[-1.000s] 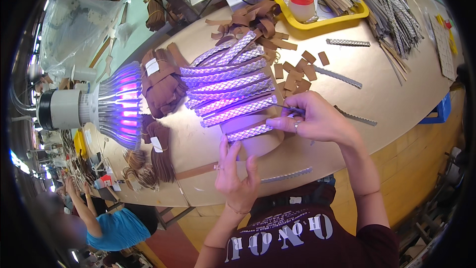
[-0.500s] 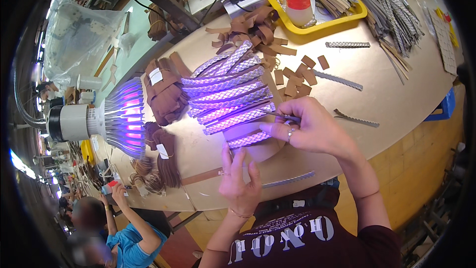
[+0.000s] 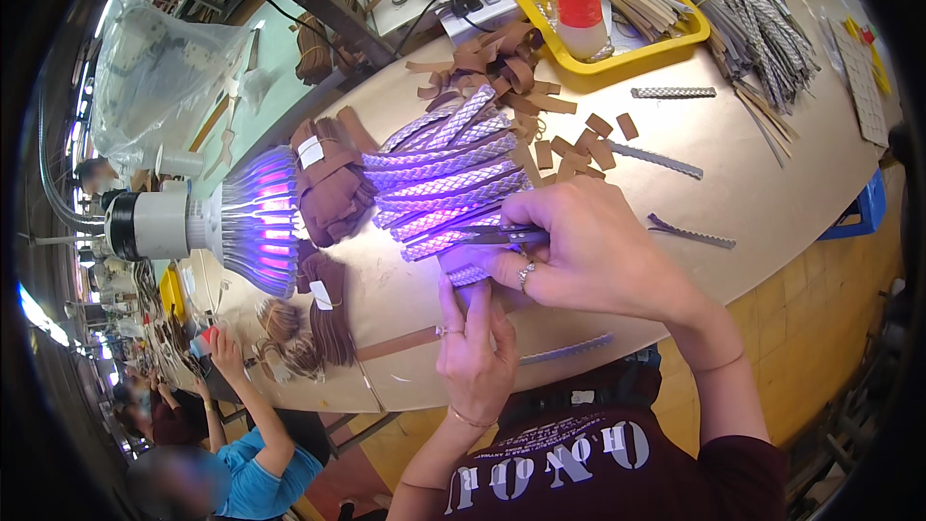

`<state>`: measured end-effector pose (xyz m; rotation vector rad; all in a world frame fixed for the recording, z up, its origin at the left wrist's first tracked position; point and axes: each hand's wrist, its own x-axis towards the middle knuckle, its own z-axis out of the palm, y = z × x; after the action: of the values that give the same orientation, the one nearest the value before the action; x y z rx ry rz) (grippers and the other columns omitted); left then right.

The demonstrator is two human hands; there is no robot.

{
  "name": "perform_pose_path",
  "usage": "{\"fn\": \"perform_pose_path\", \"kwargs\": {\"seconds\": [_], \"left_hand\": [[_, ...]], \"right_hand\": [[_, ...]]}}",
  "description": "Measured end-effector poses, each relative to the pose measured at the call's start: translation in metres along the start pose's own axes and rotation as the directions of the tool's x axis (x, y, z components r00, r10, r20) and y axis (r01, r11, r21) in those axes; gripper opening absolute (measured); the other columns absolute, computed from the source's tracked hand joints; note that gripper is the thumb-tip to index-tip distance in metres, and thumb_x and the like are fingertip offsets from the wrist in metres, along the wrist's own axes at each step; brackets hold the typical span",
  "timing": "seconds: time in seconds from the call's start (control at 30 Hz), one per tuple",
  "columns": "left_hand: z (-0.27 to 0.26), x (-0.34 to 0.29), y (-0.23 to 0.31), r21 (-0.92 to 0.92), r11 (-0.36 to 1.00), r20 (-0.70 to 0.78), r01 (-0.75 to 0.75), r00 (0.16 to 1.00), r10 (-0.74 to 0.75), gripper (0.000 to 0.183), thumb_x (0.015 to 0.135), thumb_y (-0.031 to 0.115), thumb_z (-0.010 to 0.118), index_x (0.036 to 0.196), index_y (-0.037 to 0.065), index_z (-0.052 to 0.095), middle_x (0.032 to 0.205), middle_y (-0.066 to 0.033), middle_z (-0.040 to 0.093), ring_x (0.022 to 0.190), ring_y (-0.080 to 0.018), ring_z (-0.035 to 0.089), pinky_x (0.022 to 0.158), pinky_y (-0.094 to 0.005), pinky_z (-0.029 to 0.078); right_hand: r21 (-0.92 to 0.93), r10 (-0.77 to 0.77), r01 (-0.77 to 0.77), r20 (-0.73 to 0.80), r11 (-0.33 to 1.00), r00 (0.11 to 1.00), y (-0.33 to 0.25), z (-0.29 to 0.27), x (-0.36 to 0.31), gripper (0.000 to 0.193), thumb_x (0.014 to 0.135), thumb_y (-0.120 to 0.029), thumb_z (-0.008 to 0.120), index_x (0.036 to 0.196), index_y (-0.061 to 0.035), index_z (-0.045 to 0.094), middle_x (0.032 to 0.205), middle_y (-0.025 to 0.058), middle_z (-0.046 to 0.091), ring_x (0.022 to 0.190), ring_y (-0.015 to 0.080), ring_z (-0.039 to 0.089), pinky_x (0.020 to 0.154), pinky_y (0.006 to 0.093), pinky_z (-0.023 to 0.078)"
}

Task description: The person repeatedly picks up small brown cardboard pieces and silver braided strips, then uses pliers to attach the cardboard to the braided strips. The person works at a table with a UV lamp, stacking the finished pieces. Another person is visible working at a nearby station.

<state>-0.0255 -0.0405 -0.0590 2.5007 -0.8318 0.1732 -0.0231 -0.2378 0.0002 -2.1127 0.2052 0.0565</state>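
Observation:
My right hand (image 3: 593, 241) is closed around a slim dark metal tool (image 3: 482, 234) with a pointed end. My fingers hide part of it, so its exact kind is unclear. The tip lies over the near rows of a bundle of silvery braided straps (image 3: 439, 169), lit purple. Just below the tool, a short braided strap end (image 3: 470, 275) shows on a brown backing. My left hand (image 3: 476, 357) has its fingers stretched out, the fingertips touching the near edge of that strap end, the thumb apart.
A ribbed lamp (image 3: 258, 222) glows purple left of the bundle. Brown strip bundles (image 3: 333, 178) lie beside it. Beyond are cut brown pieces (image 3: 579, 150) and a yellow tray (image 3: 617, 63) with a green-capped bottle (image 3: 579, 14). A person in a blue shirt (image 3: 265, 473) works at lower left.
My right hand has shifted left over the strap end, bringing the tool's tip across the bundle's near rows. My left hand has moved slightly right. The view has shifted a little.

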Motion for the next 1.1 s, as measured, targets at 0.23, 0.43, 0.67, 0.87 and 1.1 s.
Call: {"fn": "perform_pose_path", "kwargs": {"seconds": [0.23, 0.43, 0.67, 0.87, 1.1], "left_hand": [[0.005, -0.001, -0.007, 0.006, 0.998, -0.064, -0.066, 0.996, 0.067, 0.033, 0.084, 0.008, 0.064, 0.116, 0.001, 0.063, 0.127, -0.0363, 0.05, 0.085, -0.041, 0.067, 0.069, -0.0391, 0.056], [0.004, -0.002, -0.007, 0.018, 0.999, -0.036, -0.051, 0.998, 0.052, 0.033, 0.084, 0.009, 0.065, 0.116, 0.002, 0.063, 0.127, -0.0354, 0.051, 0.087, -0.0412, 0.067, 0.073, -0.0404, 0.055], [0.004, -0.001, -0.004, 0.006, 0.999, -0.04, -0.04, 0.998, 0.04, 0.033, 0.084, 0.009, 0.065, 0.116, 0.003, 0.063, 0.127, -0.0346, 0.051, 0.086, -0.0398, 0.067, 0.072, -0.0398, 0.055], [0.004, -0.001, -0.005, 0.023, 0.999, -0.044, -0.049, 0.998, 0.05, 0.033, 0.083, 0.008, 0.065, 0.116, 0.003, 0.062, 0.127, -0.0344, 0.052, 0.084, -0.0388, 0.068, 0.07, -0.0393, 0.055], [0.004, -0.001, -0.006, 0.02, 0.999, -0.04, -0.05, 0.998, 0.05, 0.034, 0.083, 0.008, 0.066, 0.116, 0.002, 0.062, 0.126, -0.0355, 0.051, 0.082, -0.0389, 0.068, 0.071, -0.0394, 0.055]], "right_hand": [[0.158, 0.232, -0.233, 0.026, 0.96, 0.972, 0.034, 0.002, -0.006, 0.039, 0.081, -0.038, 0.074, 0.072, -0.0005, 0.065, 0.054, 0.0071, 0.053, 0.049, 0.0175, 0.048, 0.051, 0.0331, 0.039], [0.373, 0.274, -0.266, 0.035, 0.889, 0.961, 0.055, 0.019, -0.008, 0.041, 0.083, -0.038, 0.073, 0.074, 0.0011, 0.066, 0.053, 0.0058, 0.049, 0.051, 0.0134, 0.043, 0.051, 0.0331, 0.036], [0.434, 0.243, -0.223, 0.01, 0.873, 0.97, 0.064, 0.026, -0.009, 0.04, 0.084, -0.038, 0.073, 0.075, 0.0004, 0.066, 0.053, 0.0035, 0.049, 0.051, 0.0116, 0.042, 0.05, 0.0316, 0.035], [0.45, 0.278, -0.252, 0.01, 0.857, 0.961, 0.075, 0.04, -0.01, 0.041, 0.084, -0.04, 0.072, 0.072, -0.0012, 0.064, 0.052, 0.0005, 0.046, 0.051, 0.0093, 0.04, 0.048, 0.0295, 0.033], [0.511, 0.299, -0.26, 0.006, 0.82, 0.954, 0.085, 0.054, -0.011, 0.036, 0.085, -0.035, 0.073, 0.076, -0.0011, 0.065, 0.057, -0.0027, 0.049, 0.054, 0.0062, 0.04, 0.049, 0.0258, 0.033]]}}
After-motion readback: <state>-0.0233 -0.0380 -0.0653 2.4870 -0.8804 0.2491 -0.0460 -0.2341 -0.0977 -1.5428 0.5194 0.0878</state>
